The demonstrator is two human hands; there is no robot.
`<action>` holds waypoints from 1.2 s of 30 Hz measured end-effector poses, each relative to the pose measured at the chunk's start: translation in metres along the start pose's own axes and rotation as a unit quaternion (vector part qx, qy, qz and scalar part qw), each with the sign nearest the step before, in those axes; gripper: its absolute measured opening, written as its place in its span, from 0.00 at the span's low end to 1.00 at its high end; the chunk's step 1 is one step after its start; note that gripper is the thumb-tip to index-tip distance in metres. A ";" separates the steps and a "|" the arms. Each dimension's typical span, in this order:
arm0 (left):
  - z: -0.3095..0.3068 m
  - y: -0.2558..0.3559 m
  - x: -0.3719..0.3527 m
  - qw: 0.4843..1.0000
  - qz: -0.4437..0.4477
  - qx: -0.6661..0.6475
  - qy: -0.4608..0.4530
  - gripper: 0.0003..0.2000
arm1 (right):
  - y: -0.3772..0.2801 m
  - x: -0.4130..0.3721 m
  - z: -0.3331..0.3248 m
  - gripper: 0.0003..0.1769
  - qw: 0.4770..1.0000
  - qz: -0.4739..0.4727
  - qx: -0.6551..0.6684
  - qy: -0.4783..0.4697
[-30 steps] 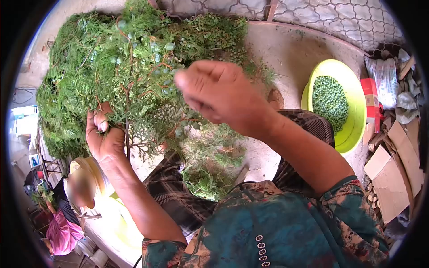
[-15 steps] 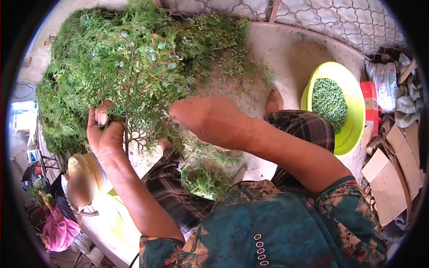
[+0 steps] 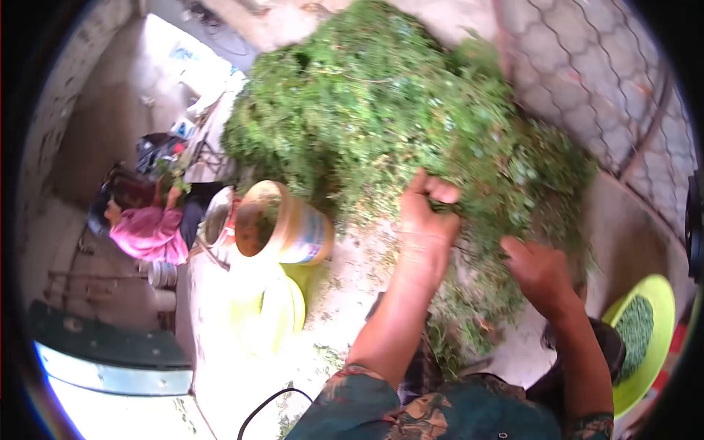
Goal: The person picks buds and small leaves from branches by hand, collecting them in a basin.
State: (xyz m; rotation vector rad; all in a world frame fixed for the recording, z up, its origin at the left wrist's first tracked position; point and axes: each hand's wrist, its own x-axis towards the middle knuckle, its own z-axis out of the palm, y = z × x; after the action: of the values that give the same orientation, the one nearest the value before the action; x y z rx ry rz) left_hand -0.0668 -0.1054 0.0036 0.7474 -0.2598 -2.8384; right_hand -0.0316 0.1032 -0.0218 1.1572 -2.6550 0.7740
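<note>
My left hand is closed around the stem of a leafy evergreen branch, which is blurred and blends into the greenery behind it. To the right of that branch is my right hand, its fingers curled in, and whatever they pinch is hidden. Beyond both hands rises a large heap of evergreen cuttings, with small pale cones among the sprigs. More loose sprigs lie on the floor below my hands.
A yellow-green basin of small green cones stands at right. Left of my arm are an open tan bucket and a bright yellow container. A person in pink sits farther left, holding greenery. Wire mesh borders the upper right.
The view has swung left, bringing the seated person and bucket further in and the basin to the right edge. My right hand has moved lower relative to my left, which stays closed.
</note>
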 end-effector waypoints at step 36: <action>-0.053 -0.070 -0.025 0.442 0.205 0.807 -0.333 0.12 | 0.036 0.003 -0.013 0.07 0.968 0.121 0.206 0.072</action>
State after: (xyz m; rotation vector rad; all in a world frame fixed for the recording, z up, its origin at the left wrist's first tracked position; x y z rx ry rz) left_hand -0.0284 -0.0381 -0.0456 -0.4619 -2.8055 -1.3039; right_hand -0.0603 0.1287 -0.0244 0.8108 -2.6133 1.4489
